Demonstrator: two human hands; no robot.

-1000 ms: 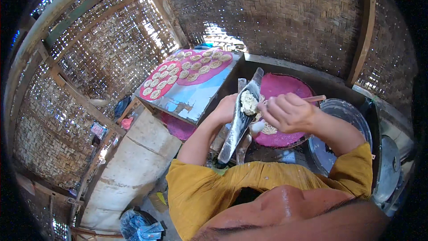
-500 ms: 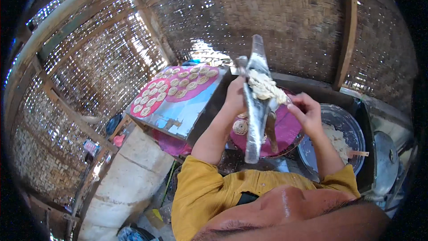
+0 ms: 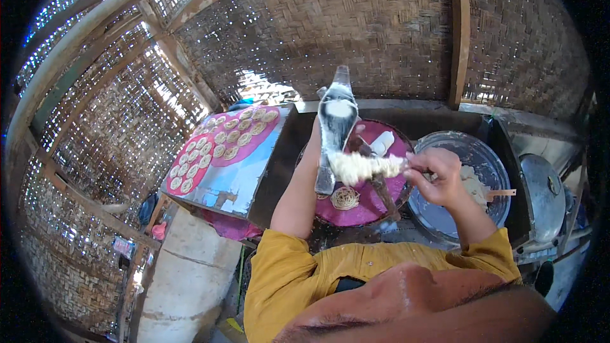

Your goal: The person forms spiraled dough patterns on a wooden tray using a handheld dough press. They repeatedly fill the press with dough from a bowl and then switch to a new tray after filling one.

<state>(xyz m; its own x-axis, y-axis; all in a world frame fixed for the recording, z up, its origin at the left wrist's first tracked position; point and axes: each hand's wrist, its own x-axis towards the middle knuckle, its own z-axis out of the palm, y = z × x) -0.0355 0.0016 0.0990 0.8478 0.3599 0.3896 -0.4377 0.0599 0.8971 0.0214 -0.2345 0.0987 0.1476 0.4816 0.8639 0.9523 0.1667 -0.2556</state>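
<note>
Tilted before me is a long metal-and-wood hand press [image 3: 335, 128], its upper piece dusted white. My left hand [image 3: 359, 129], mostly hidden behind it, is closed around it. A soft clump of pale dough [image 3: 359, 168] stretches from the press toward my right hand [image 3: 440, 174], whose fingers are pinched at the dough's far end. Whether they grip the dough itself or a small tool in it, I cannot make out. Beneath lies a round pink sheet [image 3: 327, 211] carrying a lacy coil of dough strands [image 3: 345, 197]. Beside the press shows a white, rounded cylinder [image 3: 382, 143].
On my right stands a wide basin [image 3: 427, 216] with more dough [image 3: 473, 185] and a flat-handled tool [image 3: 502, 192]. Beyond it is a round metal lid [image 3: 541, 197]. To the left, a light-blue board [image 3: 238, 192] bears pink sheets with several dough coils. A woven wall [image 3: 356, 44] closes the back.
The press has tipped, showing its white-dusted face. The dough has come lower and drawn out sideways, and my right hand has dropped slightly. The view has shifted, revealing the white cylinder.
</note>
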